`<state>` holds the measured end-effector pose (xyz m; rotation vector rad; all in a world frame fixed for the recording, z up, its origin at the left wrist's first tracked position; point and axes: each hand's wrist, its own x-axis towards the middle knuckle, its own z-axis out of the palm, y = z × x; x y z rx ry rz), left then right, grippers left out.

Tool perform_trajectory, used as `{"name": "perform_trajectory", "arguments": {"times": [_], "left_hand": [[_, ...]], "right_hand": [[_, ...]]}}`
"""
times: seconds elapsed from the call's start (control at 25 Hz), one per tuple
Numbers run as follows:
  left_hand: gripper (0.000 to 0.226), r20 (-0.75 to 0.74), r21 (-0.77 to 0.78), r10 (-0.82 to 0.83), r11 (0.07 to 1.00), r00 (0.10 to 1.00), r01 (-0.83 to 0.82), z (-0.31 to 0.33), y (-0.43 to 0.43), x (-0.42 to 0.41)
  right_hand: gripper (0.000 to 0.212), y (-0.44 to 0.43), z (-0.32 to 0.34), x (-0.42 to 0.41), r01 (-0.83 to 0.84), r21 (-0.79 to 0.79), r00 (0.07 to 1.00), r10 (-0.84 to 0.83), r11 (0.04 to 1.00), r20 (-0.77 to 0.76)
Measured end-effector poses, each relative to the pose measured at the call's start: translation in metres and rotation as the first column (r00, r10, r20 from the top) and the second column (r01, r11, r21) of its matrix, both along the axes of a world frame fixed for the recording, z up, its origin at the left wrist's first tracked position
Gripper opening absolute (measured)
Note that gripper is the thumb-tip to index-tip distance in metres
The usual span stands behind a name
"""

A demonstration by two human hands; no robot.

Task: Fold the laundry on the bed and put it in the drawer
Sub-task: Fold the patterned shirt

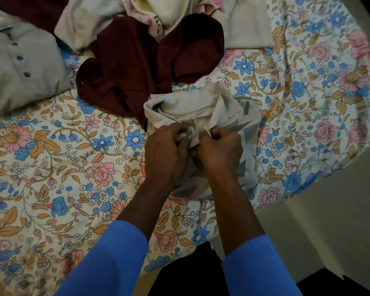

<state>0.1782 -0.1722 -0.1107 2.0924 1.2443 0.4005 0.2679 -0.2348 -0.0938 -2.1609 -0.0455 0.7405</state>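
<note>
While the left hand [169, 150] and right hand [220, 148] are pinching its mid-frame placket [190, 133], the shirt [201, 103] is looking limp, best seam-held

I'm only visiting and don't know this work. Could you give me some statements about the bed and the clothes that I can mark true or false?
1. The white leaf-print shirt is being held at its buttons. True.
2. The maroon garment is folded flat. False: it lies crumpled beyond that shirt.
3. A grey shirt with dark buttons lies at the left. True.
4. The bedsheet is plain white. False: it is printed with blue, pink and tan flowers.
5. The person's sleeves are red. False: they are blue.
</note>
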Motion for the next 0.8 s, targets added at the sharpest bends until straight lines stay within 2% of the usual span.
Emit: {"name": "perform_trajectory", "arguments": {"times": [0.08,0.16,0.24,0.4,0.56,0.64,0.72,0.8], "left_hand": [[0.010,-0.021,-0.029,0.016,0.999,1.000,-0.016,0.003,0.004,0.004],[0.004,-0.035,-0.055,0.023,0.998,0.999,-0.025,0.008,0.006,0.007],[0.006,-0.011,-0.076,0.028,0.997,1.000,-0.029,0.014,0.005,0.006],[0.008,0.056,-0.129,-0.024,0.991,0.998,0.031,0.023,0.001,0.002],[0.012,0.163,-0.374,0.004,0.926,0.987,0.058,0.014,0.011,0.001],[0.013,0.200,-0.475,0.018,0.876,0.980,0.081,0.010,0.017,0.001],[0.013,0.204,-0.513,0.006,0.852,0.979,0.102,0.006,0.021,0.000],[0.012,0.205,-0.535,-0.006,0.837,0.979,0.118,0.004,0.025,0.001]], "right_hand": [[0.021,-0.012,-0.004,0.000,0.120,0.115,0.969,-0.092,0.986,-0.229],[0.017,-0.020,-0.003,-0.003,0.201,0.171,0.920,-0.125,0.965,-0.371],[0.012,-0.021,-0.001,-0.008,0.217,0.179,0.919,-0.140,0.960,-0.368],[0.016,-0.016,0.002,-0.012,0.245,0.213,0.909,-0.148,0.946,-0.390],[0.017,-0.020,0.002,-0.011,0.311,0.312,0.871,-0.137,0.898,-0.472],[0.014,-0.023,-0.003,-0.012,0.314,0.352,0.881,-0.132,0.882,-0.455],[0.011,-0.027,-0.004,-0.013,0.324,0.388,0.877,-0.121,0.863,-0.464],[0.015,-0.030,-0.004,-0.011,0.382,0.394,0.833,-0.126,0.836,-0.539]]}}
